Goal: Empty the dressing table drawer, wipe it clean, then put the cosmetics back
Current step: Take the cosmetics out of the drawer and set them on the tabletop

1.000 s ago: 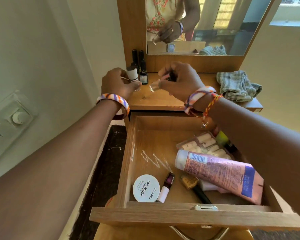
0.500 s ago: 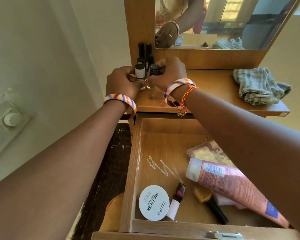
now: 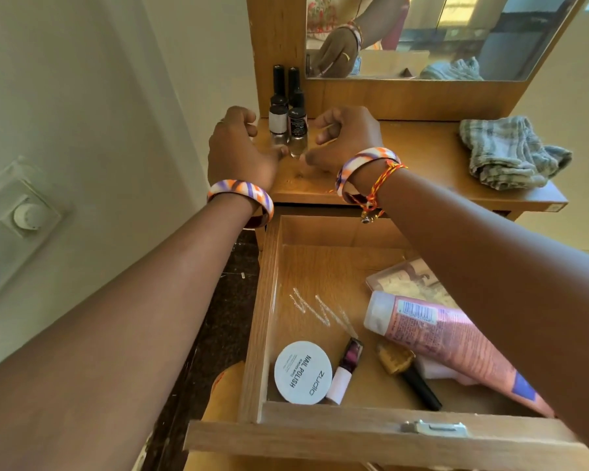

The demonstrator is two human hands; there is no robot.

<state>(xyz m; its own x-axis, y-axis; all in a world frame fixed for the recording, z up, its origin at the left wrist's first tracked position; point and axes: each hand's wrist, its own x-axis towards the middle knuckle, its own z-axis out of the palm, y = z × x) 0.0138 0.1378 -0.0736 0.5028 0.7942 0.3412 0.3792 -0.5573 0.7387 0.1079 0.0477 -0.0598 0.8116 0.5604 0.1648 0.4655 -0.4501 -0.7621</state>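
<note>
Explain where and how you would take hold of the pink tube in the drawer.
Grip the pink tube around its round body just behind the white cap, coming from above. It lies flat, cap toward the drawer's middle. That end is bare; the right forearm hides part of the flat tail, which also lies over other items.

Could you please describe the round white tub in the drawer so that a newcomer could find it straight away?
Look into the open wooden drawer below the dressing table top, at its front left corner. The round white tub lies there beside a small white-capped bottle. It alone is a flat disc, with NAIL POLISH printed on its lid.
</note>
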